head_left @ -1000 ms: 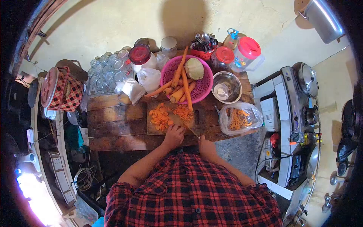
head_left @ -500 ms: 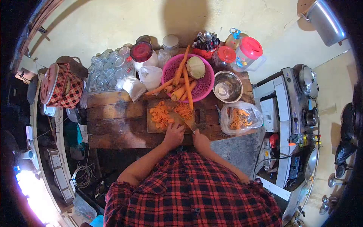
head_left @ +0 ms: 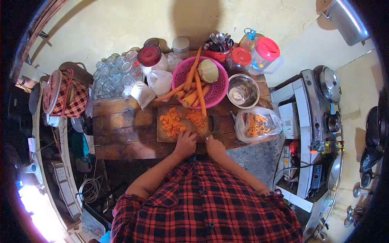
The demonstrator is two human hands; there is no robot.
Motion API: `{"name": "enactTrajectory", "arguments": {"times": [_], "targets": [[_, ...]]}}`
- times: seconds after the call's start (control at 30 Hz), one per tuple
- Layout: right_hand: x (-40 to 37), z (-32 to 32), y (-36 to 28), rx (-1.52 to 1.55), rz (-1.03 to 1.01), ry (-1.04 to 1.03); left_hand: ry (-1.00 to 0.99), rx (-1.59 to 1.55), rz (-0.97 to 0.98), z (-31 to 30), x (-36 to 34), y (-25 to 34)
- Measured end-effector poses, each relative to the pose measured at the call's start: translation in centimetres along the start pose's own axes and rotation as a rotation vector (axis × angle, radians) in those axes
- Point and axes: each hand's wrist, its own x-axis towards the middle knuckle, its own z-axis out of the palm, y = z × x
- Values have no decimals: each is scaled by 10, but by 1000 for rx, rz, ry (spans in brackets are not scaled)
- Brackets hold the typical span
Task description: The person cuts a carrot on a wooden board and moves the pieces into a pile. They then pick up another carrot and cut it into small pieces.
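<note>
Knife (head_left: 200,132) slants from the right hand (head_left: 216,148) toward the carrot shreds (head_left: 196,118)

At the table's (head_left: 117,141) far left corner stand glasses (head_left: 115,73), with white bags (head_left: 159,82) to their right. Nearer the table's near edge, the cutting board (head_left: 163,138) carries carrot slices (head_left: 171,122) on its left half and the shreds right of them.

The left hand (head_left: 186,144) lies over the board's near edge, just below the slices, fingers bent and set down close together; whether they press on a piece, I cannot tell.

The knife lies right of that hand, its long axis diagonal: handle near and right, blade running away and leftward to the shreds. The right hand, the nearer one, is closed around the handle.

Beyond the board sits a pink basket (head_left: 223,88) of whole carrots (head_left: 201,97). Farther right are a steel bowl (head_left: 253,94) and, by the table's right edge, a plastic bag (head_left: 242,126) holding carrot strips (head_left: 257,124).
</note>
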Motion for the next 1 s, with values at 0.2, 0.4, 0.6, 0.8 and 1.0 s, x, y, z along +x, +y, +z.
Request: {"name": "enactTrajectory", "arguments": {"times": [0.2, 0.4, 0.6, 0.8, 1.0], "targets": [[-11, 6, -3, 17, 101, 5, 16, -2, -3, 1, 0, 2], [-10, 4, -1, 20, 8, 28, -85, 12, -31, 1, -2, -1], [9, 18, -5, 28, 70, 32, 0, 34, -3, 5, -5, -1], [-15, 6, -7, 32, 82, -37, -89, 67, -25, 4, -5, -2], [11, 21, -8, 3, 30, 61, 6, 3, -11, 12, -7, -4]]}}
